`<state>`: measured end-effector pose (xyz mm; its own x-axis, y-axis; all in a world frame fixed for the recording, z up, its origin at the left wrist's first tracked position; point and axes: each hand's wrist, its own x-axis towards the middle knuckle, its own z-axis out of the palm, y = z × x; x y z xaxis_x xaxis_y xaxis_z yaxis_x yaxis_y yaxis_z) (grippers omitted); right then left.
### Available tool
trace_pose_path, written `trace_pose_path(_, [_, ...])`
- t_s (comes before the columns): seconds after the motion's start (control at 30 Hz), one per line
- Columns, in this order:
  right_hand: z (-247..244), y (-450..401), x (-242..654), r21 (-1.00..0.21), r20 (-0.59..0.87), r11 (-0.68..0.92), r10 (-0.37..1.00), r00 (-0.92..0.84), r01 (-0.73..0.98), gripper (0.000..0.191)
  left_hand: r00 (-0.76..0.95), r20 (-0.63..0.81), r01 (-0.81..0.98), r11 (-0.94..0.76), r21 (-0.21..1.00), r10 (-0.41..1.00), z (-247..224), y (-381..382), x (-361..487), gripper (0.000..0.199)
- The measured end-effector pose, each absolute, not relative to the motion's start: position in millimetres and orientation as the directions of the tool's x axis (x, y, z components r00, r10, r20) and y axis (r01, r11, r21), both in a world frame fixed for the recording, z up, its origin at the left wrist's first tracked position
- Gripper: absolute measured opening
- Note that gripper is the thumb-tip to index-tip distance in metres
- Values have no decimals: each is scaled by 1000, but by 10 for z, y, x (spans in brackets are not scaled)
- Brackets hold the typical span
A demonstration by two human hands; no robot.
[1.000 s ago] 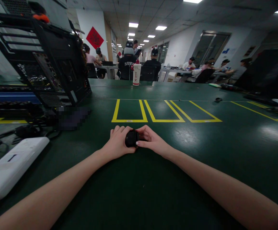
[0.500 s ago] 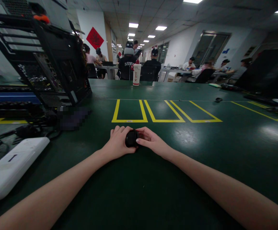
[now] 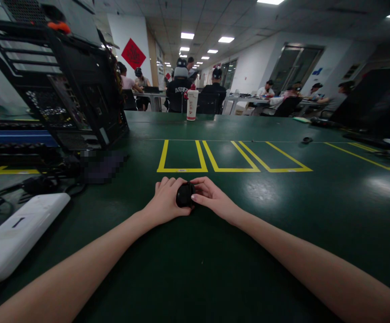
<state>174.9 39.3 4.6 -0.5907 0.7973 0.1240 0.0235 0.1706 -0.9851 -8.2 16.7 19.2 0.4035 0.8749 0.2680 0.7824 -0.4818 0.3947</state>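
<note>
the left hand (image 3: 163, 200) grips the black object (image 3: 184, 195), ideally steadily; the right hand (image 3: 216, 200) pinches its edge, best done lightly.

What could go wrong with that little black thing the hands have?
The black object looks shiny and rounded, so it might slip from the left hand and drop onto the green table. The right hand has its thumb against the object's edge, so a hard push might knock it loose. The left forearm could bump the white device if it swings outward.
</note>
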Motion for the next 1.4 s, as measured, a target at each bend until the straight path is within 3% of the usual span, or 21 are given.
trace_pose_path(0.23, [63, 399, 1759, -983, 171, 172, 755, -633, -61, 33, 387, 318, 798, -487, 354, 866, 77, 222, -86, 52])
trace_pose_path(0.4, [67, 392, 1744, -985, 160, 164, 785, -599, -49, 21, 379, 314, 800, -479, 361, 871, 107, 206, -75, 52])
trace_pose_path(0.6, [44, 403, 1751, -988, 93, 149, 799, -594, 45, 34, 398, 277, 794, -479, 374, 875, 182, 171, -72, 49])
trace_pose_path(0.83, [53, 409, 1785, -986, 136, 165, 743, -655, -18, 39, 408, 266, 786, -484, 384, 873, 193, 165, -80, 49])
trace_pose_path(1.07, [64, 388, 1758, -988, 141, 154, 779, -611, -32, 23, 404, 301, 784, -496, 373, 864, 147, 185, -94, 50])
trace_pose_path(1.23, [59, 396, 1752, -991, 86, 133, 801, -592, 35, 31, 398, 314, 797, -495, 347, 862, 101, 213, -80, 50])
trace_pose_path(1.4, [70, 413, 1770, -988, 140, 146, 749, -648, -44, 32, 394, 340, 809, -498, 314, 854, 68, 220, -66, 51])
